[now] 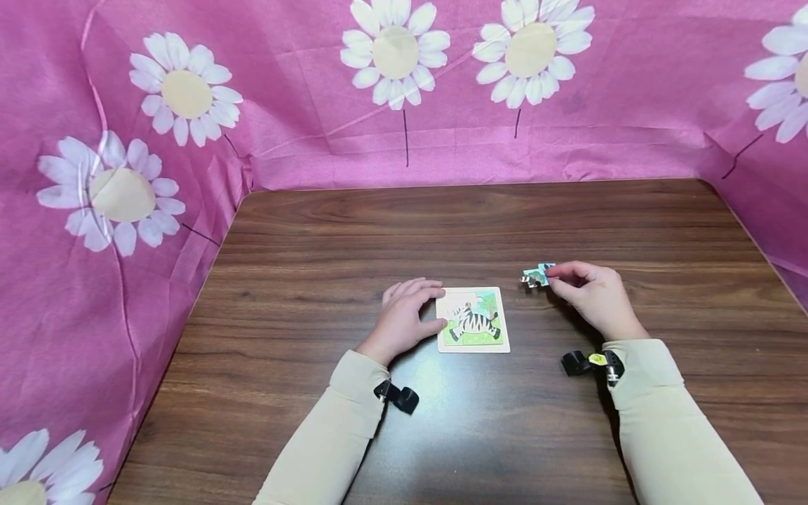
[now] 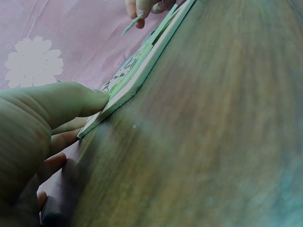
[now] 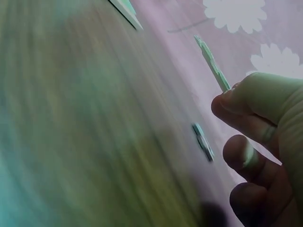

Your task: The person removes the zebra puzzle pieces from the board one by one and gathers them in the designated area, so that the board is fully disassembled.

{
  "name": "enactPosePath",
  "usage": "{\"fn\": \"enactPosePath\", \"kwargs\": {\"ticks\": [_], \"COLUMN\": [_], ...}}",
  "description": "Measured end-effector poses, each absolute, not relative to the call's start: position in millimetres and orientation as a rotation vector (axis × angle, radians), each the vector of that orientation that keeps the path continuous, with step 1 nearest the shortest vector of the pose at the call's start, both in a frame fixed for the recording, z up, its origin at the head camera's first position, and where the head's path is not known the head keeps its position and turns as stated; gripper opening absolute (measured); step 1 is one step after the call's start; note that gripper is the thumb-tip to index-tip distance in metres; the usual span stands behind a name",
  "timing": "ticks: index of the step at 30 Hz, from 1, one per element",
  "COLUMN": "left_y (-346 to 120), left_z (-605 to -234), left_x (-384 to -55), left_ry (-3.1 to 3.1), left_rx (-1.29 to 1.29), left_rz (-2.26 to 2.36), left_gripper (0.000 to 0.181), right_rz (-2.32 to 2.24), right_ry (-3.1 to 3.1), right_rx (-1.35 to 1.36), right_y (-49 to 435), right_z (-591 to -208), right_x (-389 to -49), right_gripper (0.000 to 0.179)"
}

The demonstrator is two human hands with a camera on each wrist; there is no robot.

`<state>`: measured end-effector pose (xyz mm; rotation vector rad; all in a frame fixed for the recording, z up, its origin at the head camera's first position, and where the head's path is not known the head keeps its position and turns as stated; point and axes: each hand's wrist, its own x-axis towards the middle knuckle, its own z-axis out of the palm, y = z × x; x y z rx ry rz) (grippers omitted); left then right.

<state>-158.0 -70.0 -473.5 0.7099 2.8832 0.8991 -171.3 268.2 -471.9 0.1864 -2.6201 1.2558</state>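
Note:
A square zebra puzzle board (image 1: pixel 471 348) with a pale wooden rim lies in front of me. Part of its upper left shows bare wood. My left hand (image 1: pixel 405 317) rests at the board's left side, its thumb and a fingertip touching the rim area; in the left wrist view the thumb (image 2: pixel 80 101) presses near a corner. My right hand (image 1: pixel 596 294), right of the board, pinches a thin puzzle piece (image 3: pixel 212 64) between thumb and forefinger above the table. Below it, another puzzle piece (image 3: pixel 202 142) lies on the wood. In the head view these pieces overlap.
The brown wooden table (image 1: pixel 353 238) spreads around the board. A pink cloth (image 1: pixel 290 91) printed with white daisies stands behind it and along its sides. Black camera straps (image 1: pixel 396 397) sit on both wrists.

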Motion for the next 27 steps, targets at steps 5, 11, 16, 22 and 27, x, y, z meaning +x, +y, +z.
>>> {"fn": "enactPosePath", "kwargs": {"ticks": [5,11,16,22,27], "left_y": [-69.8,-69.7,-69.5,-69.6,-69.7], "left_z": [-472.4,-471.0,-471.7,-472.5,-473.1], "left_x": [-157.7,-156.8,-157.0,-157.7,-158.2], "left_ry": [2.884,2.881,2.882,2.882,2.882], "left_rx": [0.706,0.709,0.705,0.705,0.700], "left_rz": [0.895,0.906,0.900,0.897,0.888], "left_gripper": [0.049,0.048,0.049,0.049,0.049], "right_rz": [1.218,1.150,1.107,1.049,1.001], "right_ry": [-2.625,-2.627,-2.622,-2.630,-2.655], "right_rx": [0.131,0.081,0.050,0.015,0.001], "right_y": [282.6,296.4,303.5,311.8,316.6], "right_z": [-472.0,-473.9,-473.6,-474.2,-474.5], "right_x": [-171.8,-173.5,-173.9,-174.9,-175.5], "right_gripper": [0.011,0.013,0.014,0.015,0.016]}}
